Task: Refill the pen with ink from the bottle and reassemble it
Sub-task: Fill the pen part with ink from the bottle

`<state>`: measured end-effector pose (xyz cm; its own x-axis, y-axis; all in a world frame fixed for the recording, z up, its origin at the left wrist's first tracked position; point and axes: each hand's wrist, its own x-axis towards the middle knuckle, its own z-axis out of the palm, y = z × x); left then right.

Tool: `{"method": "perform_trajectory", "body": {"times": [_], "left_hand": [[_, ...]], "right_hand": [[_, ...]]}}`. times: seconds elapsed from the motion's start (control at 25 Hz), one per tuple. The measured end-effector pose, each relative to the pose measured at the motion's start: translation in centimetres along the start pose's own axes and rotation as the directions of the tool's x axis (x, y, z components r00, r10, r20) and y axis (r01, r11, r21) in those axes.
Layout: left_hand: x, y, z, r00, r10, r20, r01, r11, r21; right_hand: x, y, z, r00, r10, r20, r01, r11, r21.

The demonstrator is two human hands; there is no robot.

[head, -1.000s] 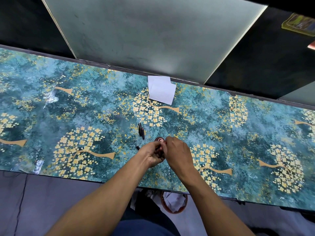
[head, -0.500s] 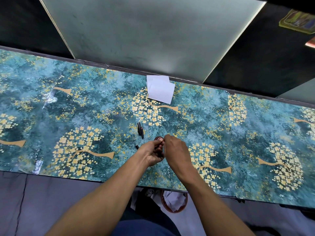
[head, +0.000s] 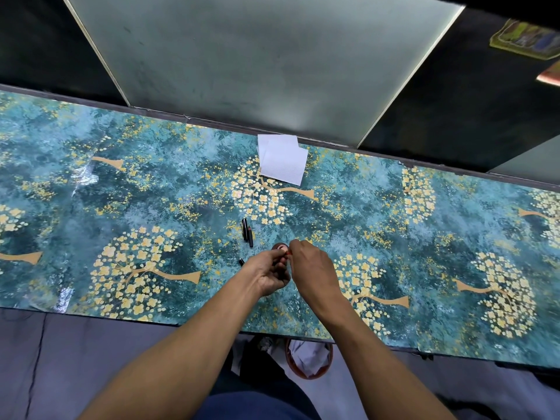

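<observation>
My left hand (head: 268, 275) and my right hand (head: 312, 271) meet fingertip to fingertip just above the table. Between them they pinch a small pen part (head: 288, 253), of which only a red bit shows. Right behind the fingertips stands the ink bottle (head: 278, 247), a small brown round thing with a pale mouth. Two black pen pieces (head: 247, 232) lie side by side a little to the bottle's far left. A short black piece (head: 241, 261) lies beside my left wrist.
The table (head: 121, 207) has a teal cover with golden trees. Folded white tissues (head: 283, 163) lie at its far edge, below a frosted glass panel. A brown bin (head: 309, 357) with paper stands on the floor under the near edge.
Both hands stay together at the bottle. The right hand's fingertips have shifted slightly, and a red bit now shows between the fingers.
</observation>
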<state>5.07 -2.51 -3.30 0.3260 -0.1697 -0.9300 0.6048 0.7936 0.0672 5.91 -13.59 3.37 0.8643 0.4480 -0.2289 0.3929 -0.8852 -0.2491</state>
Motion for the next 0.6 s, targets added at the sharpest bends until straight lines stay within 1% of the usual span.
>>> {"method": "perform_trajectory", "body": {"times": [0.28,0.48,0.6], "left_hand": [[0.1,0.1,-0.1,1.000,0.001,-0.003,-0.001,1.000,0.026],[0.2,0.2,-0.3,1.000,-0.001,-0.006,0.001,1.000,0.011],[0.2,0.1,-0.2,1.000,0.005,0.004,-0.005,1.000,0.016]], "right_hand": [[0.2,0.0,0.4,0.999,0.039,0.022,-0.038,0.998,-0.058],[0.1,0.0,-0.5,0.998,-0.021,0.062,0.024,0.999,-0.037],[0.2,-0.2,-0.6,0.997,-0.032,0.069,0.035,0.998,-0.045]]}}
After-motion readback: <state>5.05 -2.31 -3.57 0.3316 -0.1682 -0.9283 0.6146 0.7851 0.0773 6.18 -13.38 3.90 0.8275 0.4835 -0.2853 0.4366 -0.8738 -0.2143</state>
